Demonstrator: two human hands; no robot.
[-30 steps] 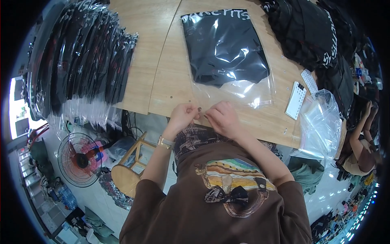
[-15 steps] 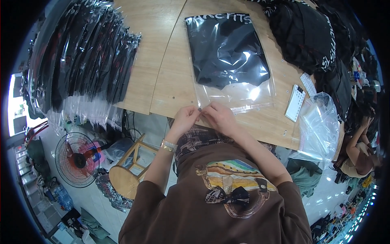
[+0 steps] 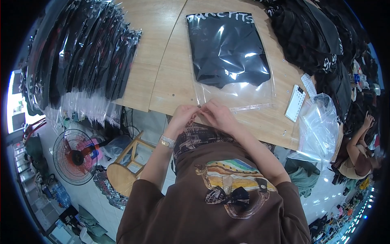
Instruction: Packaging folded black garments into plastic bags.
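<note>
Head view: left hand (image 3: 183,117) and right hand (image 3: 219,116) met, fingertips pinched on the near left corner of a clear bag (image 3: 243,94). Bag lay flat on the bench (image 3: 164,87), folded black garment (image 3: 229,55) inside; row of bagged garments (image 3: 83,61) to the left.

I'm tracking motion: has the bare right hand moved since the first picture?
Yes: the right hand shifted slightly left, judged against a small dark spot on the tan wooden table.

left hand (image 3: 183,117) grip too small to tell, bagged stack (image 3: 81,57) cut off above
</note>
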